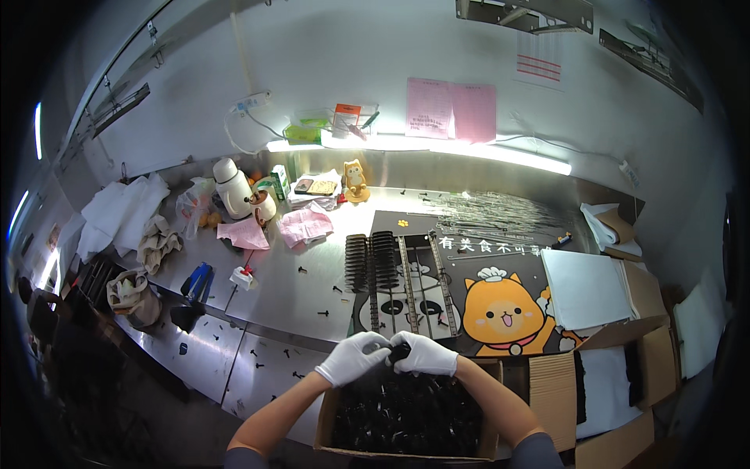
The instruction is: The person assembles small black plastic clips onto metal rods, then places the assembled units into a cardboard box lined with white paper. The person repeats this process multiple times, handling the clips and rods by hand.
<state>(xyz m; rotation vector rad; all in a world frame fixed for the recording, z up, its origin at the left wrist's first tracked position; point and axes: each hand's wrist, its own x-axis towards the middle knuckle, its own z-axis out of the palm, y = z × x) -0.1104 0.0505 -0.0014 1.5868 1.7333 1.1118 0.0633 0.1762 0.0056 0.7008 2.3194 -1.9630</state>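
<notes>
My left hand (355,356), in a white glove, meets my right hand (423,354), gloved the same way, above a cardboard box (321,422) filled with small black parts (404,416). My right hand's fingers hold a small black part (399,352). The left fingertips touch or nearly touch it; whether they grip it cannot be told. Just beyond the hands, a metal rack (410,287) lies on a black mat (389,220) printed with cartoon animals. Rows of black pieces (384,258) fill the rack's left side, while its right rails show bare.
Thin metal wires or hooks (498,214) lie spread at the back right. Opened cardboard boxes (554,404) and a white sheet stack (586,290) stand on the right. A white thermos (232,187), a mug (262,208) and a blue tool (198,281) are on the left. Small black parts lie scattered on the metal table (281,293).
</notes>
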